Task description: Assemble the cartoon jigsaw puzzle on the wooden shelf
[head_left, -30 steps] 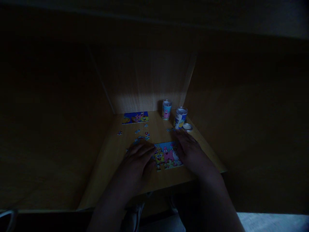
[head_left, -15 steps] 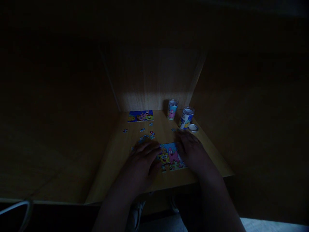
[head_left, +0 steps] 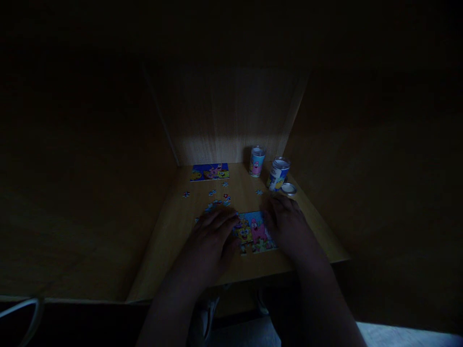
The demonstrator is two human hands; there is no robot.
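A partly assembled jigsaw puzzle [head_left: 257, 231] with a yellow and a pink cartoon figure lies near the front of the wooden surface. At its left edge rests my left hand [head_left: 213, 236], fingers stretched forward and thumb apart. My right hand [head_left: 287, 221] lies over the puzzle's right edge with its fingers extended, hiding that side. Neither hand shows a piece held in it, though the light is very dim. Beyond my left hand is a cluster of loose jigsaw pieces [head_left: 217, 204], partly covered by the fingers. One loose piece [head_left: 259, 192] lies just beyond my right hand.
A blue picture card [head_left: 210, 172] lies at the back left. Two printed cans, one pink-figured [head_left: 256, 162] and one blue [head_left: 278, 174], stand back right beside a round lid [head_left: 289, 188]. Dark wooden walls enclose the sides and back [head_left: 231, 115].
The view has shifted slightly. Both hands stay at the two sides of the puzzle, and the right hand's fingers have barely moved. The loose pieces and cans are as before.
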